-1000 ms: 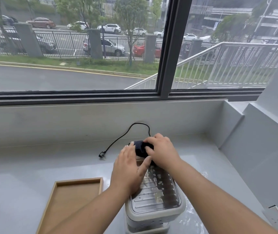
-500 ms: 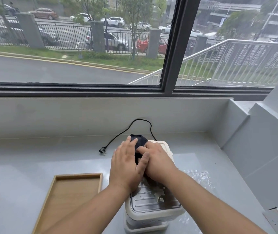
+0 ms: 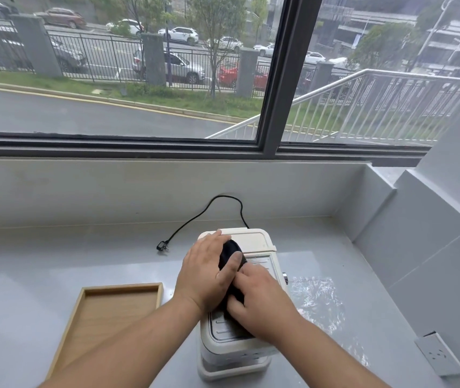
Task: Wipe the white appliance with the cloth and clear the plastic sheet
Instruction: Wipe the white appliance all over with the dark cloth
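Observation:
A white appliance [image 3: 254,241] with a metal-lined lid stands on the grey counter [image 3: 55,264] in front of me. Both hands lie on its top. A dark cloth [image 3: 230,254] is bunched between them. My left hand [image 3: 205,274] rests flat on the lid's left side with its thumb against the cloth. My right hand [image 3: 261,299] presses the cloth down onto the lid's near part. A crinkled clear plastic sheet [image 3: 318,298] lies on the counter under and to the right of the appliance.
A shallow wooden tray [image 3: 83,331] sits to the left of the appliance. The black power cord loops behind it and ends in an unplugged plug [image 3: 162,246]. A wall socket [image 3: 440,352] is at the right. Grey walls enclose the counter's back and right.
Both hands slid with the cloth from the far end of the lid toward me. The far white part of the appliance is now uncovered.

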`<state>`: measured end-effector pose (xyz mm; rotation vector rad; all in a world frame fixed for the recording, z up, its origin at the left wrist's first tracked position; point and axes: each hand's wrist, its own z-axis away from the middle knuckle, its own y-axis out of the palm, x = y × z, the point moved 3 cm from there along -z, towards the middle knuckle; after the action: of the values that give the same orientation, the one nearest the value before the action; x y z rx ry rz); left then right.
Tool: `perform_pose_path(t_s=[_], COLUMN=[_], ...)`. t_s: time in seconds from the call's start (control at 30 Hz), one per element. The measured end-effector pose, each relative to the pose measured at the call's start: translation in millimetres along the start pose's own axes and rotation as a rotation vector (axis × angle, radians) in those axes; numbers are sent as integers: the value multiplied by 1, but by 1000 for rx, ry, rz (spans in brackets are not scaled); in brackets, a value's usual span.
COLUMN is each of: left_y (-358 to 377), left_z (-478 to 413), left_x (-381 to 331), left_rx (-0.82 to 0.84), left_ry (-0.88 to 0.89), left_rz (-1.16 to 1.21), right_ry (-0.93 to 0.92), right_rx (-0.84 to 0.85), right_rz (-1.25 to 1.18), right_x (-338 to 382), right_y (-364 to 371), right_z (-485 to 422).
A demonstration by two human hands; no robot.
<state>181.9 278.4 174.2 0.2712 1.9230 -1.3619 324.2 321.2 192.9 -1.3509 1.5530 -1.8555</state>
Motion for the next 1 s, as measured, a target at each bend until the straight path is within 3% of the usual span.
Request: perform_pose_path(t_s=[0.4, 1.0], left_y=[-2, 5], left_z=[-5, -12], left_x=[9, 14], left_rx=[-1, -14], left_ry=[-20, -28], left_rz=[-135, -122], right_ry=[25, 240], right_rx=[4, -92], right_rz=[9, 75], right_x=[-24, -61], right_y=[-9, -31], right_z=[54, -42])
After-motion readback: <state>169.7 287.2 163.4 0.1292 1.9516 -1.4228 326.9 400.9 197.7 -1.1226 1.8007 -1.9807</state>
